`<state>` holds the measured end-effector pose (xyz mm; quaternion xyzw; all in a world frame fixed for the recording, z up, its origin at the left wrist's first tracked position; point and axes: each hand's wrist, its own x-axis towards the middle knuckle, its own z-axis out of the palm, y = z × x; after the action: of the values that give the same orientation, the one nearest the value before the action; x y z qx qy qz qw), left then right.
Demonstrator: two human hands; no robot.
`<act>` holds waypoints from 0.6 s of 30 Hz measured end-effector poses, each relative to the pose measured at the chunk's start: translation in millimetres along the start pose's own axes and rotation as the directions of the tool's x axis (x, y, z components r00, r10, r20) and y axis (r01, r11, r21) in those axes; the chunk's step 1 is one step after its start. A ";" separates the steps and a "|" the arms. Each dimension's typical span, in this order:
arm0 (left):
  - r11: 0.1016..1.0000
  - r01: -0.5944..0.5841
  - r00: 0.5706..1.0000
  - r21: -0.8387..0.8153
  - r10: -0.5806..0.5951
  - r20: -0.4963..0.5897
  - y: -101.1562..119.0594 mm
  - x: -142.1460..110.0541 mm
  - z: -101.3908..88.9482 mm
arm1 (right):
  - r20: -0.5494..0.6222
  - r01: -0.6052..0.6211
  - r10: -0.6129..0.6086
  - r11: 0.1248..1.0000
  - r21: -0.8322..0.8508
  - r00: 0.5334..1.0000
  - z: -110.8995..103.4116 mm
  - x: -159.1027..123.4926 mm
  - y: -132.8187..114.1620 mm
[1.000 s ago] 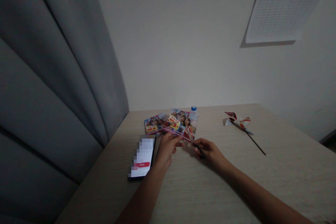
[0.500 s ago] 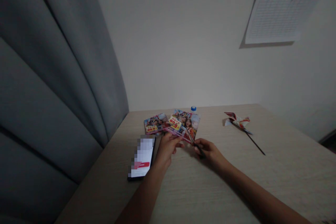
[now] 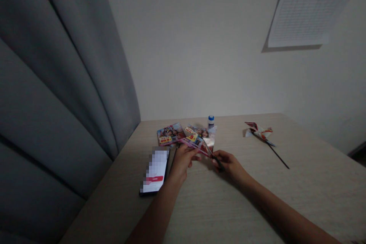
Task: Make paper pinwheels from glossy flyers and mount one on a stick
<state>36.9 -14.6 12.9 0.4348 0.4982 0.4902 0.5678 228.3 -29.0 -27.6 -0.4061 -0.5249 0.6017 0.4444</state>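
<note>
My left hand (image 3: 183,157) grips the near-left edge of a colourful printed sheet (image 3: 193,144), fingers closed on it. The sheet is held up off the table and its far part bends, with a split running into it. My right hand (image 3: 226,162) is wrapped round the dark handles of a pair of scissors (image 3: 207,148). Their blades point up and left, across the sheet. Beside it on the left lies a stack of similar printed leaflets (image 3: 168,134), partly behind my left hand.
A phone (image 3: 155,171) with a lit screen lies left of my left forearm. A blue-capped glue stick (image 3: 211,121) stands behind the sheet. On the right rests a paper pinwheel (image 3: 260,132) on a dark stick. A grey curtain (image 3: 71,84) hangs along the left.
The sheet's far part has dropped and bent, showing more of the glue stick behind it. The scissors and both hands have stayed in nearly the same place.
</note>
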 end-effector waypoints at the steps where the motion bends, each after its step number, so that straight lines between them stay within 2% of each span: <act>1: 1.000 -0.003 1.000 0.000 0.003 -0.002 -0.1 0.2 0.0 | -0.004 -0.001 0.001 1.000 -0.015 1.000 -0.5 0.2 0.7; 7: 1.000 -0.006 0.999 0.000 0.006 -0.052 -0.4 0.9 -0.2 | -0.005 -0.008 0.007 0.988 -0.154 1.000 -5.5 -0.8 0.0; 10: 1.000 -0.012 0.996 -0.013 0.011 -0.091 -0.4 1.9 -0.7 | 0.048 -0.005 0.015 0.978 -0.210 0.999 -10.7 -3.1 -6.3; 12: 1.000 -0.008 0.993 -0.025 0.005 -0.115 -0.5 2.7 -1.1 | 0.100 0.043 -0.014 0.956 -0.289 0.995 -17.0 -4.6 -12.5; 14: 1.000 -0.003 0.991 -0.030 -0.001 -0.133 -0.7 3.2 -1.4 | 0.138 0.139 -0.089 0.901 -0.411 0.986 -26.3 -5.5 -19.4; 16: 1.000 -0.003 0.990 -0.031 -0.001 -0.143 -0.8 3.3 -1.7 | 0.147 0.254 -0.207 0.804 -0.538 0.967 -38.5 -5.6 -25.3; 18: 1.000 -0.006 0.990 -0.030 0.002 -0.144 -1.1 3.2 -1.9 | 0.129 0.319 -0.311 0.704 -0.634 0.942 -52.5 -4.6 -29.2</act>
<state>35.2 -11.6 11.2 0.3907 0.5296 0.5289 0.5359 282.9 -17.7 -4.8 -0.4348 -0.7639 0.3013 0.3696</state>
